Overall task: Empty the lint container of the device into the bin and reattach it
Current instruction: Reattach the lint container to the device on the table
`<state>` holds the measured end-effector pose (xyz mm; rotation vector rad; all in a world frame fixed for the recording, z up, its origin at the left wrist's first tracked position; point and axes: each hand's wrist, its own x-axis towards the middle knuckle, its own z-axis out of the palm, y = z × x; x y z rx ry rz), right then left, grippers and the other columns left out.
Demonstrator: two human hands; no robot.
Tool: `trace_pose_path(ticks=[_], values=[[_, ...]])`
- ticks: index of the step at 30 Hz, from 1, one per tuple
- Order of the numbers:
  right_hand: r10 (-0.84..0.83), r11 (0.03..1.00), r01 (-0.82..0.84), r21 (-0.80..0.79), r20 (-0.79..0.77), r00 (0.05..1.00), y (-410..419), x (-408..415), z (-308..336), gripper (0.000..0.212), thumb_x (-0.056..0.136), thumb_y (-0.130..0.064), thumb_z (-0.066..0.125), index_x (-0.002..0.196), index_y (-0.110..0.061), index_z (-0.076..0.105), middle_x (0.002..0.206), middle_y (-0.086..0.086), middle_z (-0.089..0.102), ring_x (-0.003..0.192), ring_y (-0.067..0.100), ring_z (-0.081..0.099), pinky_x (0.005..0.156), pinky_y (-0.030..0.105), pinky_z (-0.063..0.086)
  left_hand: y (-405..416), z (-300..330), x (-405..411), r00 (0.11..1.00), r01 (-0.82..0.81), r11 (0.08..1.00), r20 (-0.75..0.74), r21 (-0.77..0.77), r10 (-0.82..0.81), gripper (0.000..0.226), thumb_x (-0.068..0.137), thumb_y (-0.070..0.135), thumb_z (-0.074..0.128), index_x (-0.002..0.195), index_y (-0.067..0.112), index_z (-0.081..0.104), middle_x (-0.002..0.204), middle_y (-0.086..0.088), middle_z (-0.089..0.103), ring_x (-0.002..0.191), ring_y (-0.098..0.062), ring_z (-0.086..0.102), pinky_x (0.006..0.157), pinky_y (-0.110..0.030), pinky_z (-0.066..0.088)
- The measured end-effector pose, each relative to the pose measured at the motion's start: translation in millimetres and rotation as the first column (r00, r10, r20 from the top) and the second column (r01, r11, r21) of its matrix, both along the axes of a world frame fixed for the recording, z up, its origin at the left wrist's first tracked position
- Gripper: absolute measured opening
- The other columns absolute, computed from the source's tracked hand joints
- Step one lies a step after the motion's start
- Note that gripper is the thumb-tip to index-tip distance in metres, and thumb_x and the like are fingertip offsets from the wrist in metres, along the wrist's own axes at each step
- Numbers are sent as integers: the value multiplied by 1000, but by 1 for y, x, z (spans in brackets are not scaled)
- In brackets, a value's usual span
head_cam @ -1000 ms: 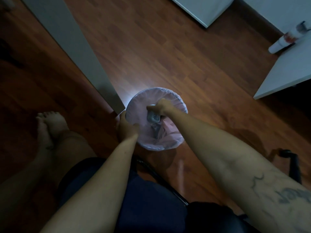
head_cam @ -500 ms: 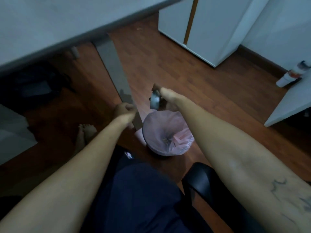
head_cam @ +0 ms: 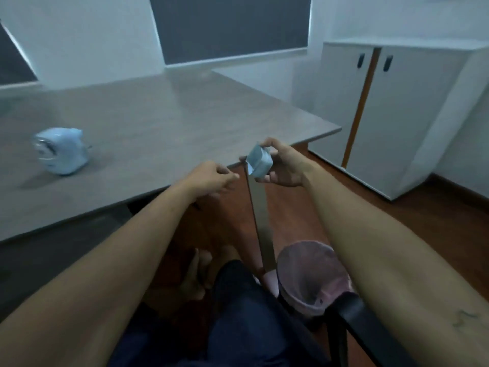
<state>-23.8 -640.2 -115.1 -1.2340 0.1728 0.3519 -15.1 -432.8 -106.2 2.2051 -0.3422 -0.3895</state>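
- Bin [head_cam: 304, 271], pink liner, on floor beside the person's knee, under right forearm.
- Left hand [head_cam: 211, 178]: fingers loosely curled, nothing held, at desk [head_cam: 164, 123] edge.
- Right hand [head_cam: 284, 165]: fingers closed around lint container [head_cam: 259, 162], raised at desk corner, just beside left hand.
- Device [head_cam: 60, 154], pale blue, on desk at far left, well apart from both hands.

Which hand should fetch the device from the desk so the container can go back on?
Left hand: empty, nearer the device. Right hand holds the lint container.
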Motion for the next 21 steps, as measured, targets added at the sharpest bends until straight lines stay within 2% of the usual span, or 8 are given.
trace_pose_path(ticks=[3,5,8,10,13,17,19,21], values=[[152,987,-151,-63,6,988,26,-1,33,46,91,-34,44,110,2,64,87,11,74,68,18,71,53,25,57,31,39,-6,997,20,996,-70,-85,-26,26,94,23,61,111,3,62,109,-18,71,100,-30,70,81,-39,61],[221,973,-221,-62,-8,975,42,2,42,49,86,-34,51,112,5,63,92,12,76,72,20,72,55,26,58,59,64,-7,998,18,994,-57,-105,-24,29,93,21,61,113,0,60,110,-19,71,99,-29,71,78,-34,62],[255,967,-255,-20,26,966,65,11,53,55,88,-33,47,122,10,56,92,14,74,68,23,71,53,28,57,101,90,-5,999,-34,995,15,-91,35,30,92,21,63,113,-1,63,110,-20,73,103,-31,72,85,-41,61],[245,969,-246,15,54,968,81,22,64,56,90,-33,44,125,10,53,96,15,72,74,23,70,60,30,59,125,101,-2,995,-82,991,50,-109,88,29,92,19,63,112,-1,64,110,-22,72,105,-32,71,85,-42,61],[242,970,-244,10,110,964,111,38,77,53,87,-33,52,119,9,59,109,14,67,86,25,66,74,33,59,157,109,4,968,-205,969,120,-139,222,26,91,19,64,109,0,66,108,-21,72,98,-30,72,75,-36,63],[235,971,-240,13,150,960,155,57,87,56,85,-31,59,127,8,53,116,16,65,91,29,68,76,39,59,201,105,18,880,-379,902,223,-205,420,11,85,20,70,91,11,68,106,-21,73,82,-21,69,70,-37,61],[236,971,-238,-7,162,958,172,65,87,65,83,-29,64,133,8,49,120,18,63,97,32,67,77,40,59,217,102,22,789,-487,837,287,-248,544,12,80,22,74,87,14,69,100,-18,74,77,-16,69,73,-42,62],[249,968,-246,-42,167,954,188,74,86,69,80,-28,68,136,7,48,122,20,57,101,33,65,80,41,59,232,98,26,688,-578,776,359,-255,630,20,76,29,76,90,16,71,91,-7,73,71,-11,69,78,-41,61]])
